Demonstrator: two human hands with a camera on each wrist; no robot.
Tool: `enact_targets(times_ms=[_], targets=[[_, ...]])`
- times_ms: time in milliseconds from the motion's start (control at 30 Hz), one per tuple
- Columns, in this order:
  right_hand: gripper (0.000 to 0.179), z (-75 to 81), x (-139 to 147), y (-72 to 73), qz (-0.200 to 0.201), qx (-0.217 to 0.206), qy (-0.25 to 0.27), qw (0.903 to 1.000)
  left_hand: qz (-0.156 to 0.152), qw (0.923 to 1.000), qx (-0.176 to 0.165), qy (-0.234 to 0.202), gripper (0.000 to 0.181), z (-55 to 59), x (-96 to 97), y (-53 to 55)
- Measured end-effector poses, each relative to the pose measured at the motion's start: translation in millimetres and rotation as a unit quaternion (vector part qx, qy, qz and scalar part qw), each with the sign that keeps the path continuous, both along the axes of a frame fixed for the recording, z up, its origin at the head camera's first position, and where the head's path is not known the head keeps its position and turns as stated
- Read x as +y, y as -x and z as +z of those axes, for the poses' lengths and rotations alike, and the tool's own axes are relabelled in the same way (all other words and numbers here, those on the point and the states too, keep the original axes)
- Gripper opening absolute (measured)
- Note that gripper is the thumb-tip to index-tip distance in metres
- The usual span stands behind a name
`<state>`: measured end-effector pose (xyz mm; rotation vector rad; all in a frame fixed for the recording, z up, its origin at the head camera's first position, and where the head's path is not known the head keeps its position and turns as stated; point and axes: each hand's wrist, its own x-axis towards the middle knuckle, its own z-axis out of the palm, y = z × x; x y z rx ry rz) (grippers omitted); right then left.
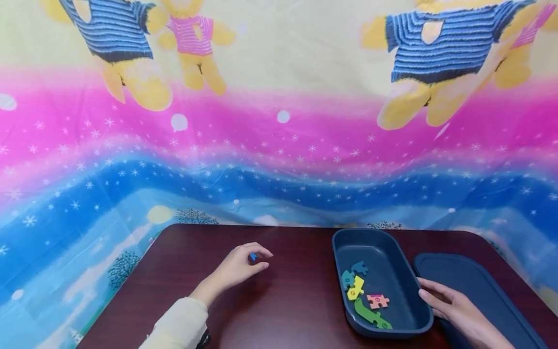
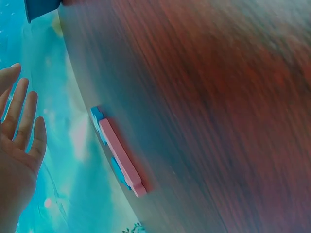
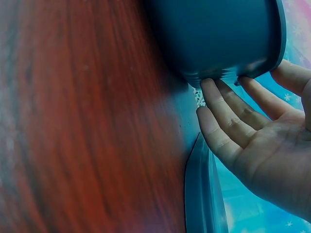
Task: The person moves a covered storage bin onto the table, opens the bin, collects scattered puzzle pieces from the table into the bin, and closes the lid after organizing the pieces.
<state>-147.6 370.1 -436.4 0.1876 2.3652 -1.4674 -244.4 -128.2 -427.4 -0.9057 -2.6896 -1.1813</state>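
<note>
My left hand [image 1: 241, 264] is over the left-middle of the table, its thumb and fingers apart and nothing gripped. Through that gap a bit of a blue puzzle piece [image 1: 253, 257] shows. The left wrist view has a pink puzzle piece [image 2: 122, 158] lying against blue ones on the table, with the fingers beyond them. On the right, my right hand [image 1: 453, 305] touches the side of a dark blue box [image 1: 394, 271], fingertips on its outer wall and thumb at the rim. Inside lie yellow [image 1: 355, 289], green [image 1: 370, 314], pink [image 1: 377, 301] and teal [image 1: 347, 279] puzzle pieces.
A dark blue lid [image 1: 475, 286] lies flat on the table right of the box, partly under the right hand. The dark red-brown wooden table [image 1: 287, 291] ends at a printed cloth backdrop [image 1: 279, 169] behind.
</note>
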Motion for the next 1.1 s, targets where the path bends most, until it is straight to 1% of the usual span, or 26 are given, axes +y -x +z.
enact_targets(times_ms=[133, 267, 367, 467, 567, 633, 767, 867, 1000, 1100], targets=[[0.078, -1.7, 2, 0.2, -0.005, -0.002, 0.004, 1.0, 0.01, 0.9999, -0.012, 0.002, 0.021, -1.3, -5.2, -0.7], [0.081, -0.1, 4, 1.0, -0.011, -0.008, 0.009, 0.9999, 0.008, 0.9997, -0.022, -0.007, 0.021, -0.2, -10.1, -0.9], [0.081, 1.0, 3, 1.1, -0.016, -0.011, 0.011, 0.9997, 0.009, 0.9998, -0.015, -0.007, 0.021, -0.8, -15.6, -0.6], [0.08, 0.8, 2, 0.4, -0.015, -0.009, 0.012, 0.9998, 0.022, 0.9997, -0.005, 0.001, 0.022, -1.4, -20.9, -1.7], [0.078, 0.2, 1, -1.2, -0.016, -0.009, 0.013, 0.9997, 0.037, 0.9993, -0.006, 0.008, 0.022, -2.5, -24.8, -2.5], [0.078, 0.2, 2, -1.7, -0.01, -0.006, 0.01, 0.9999, 0.041, 0.999, -0.012, 0.011, 0.022, -3.9, -26.8, -2.2], [0.077, 1.4, 1, -3.7, -0.007, -0.005, 0.0, 1.0, 0.037, 0.9987, -0.035, 0.004, 0.023, -6.6, -30.9, -1.1], [0.077, 1.5, 0, -3.7, -0.004, -0.003, 0.0, 1.0, 0.041, 0.9981, -0.045, 0.005, 0.024, -8.8, -35.9, -1.3], [0.077, 0.9, -1, -2.1, -0.002, -0.001, 0.004, 1.0, 0.053, 0.9978, -0.035, 0.018, 0.024, -11.5, -44.3, -2.3], [0.077, 1.4, -1, -1.2, -0.001, -0.001, 0.005, 1.0, 0.06, 0.9975, -0.032, 0.021, 0.024, -13.1, -49.5, -2.5]])
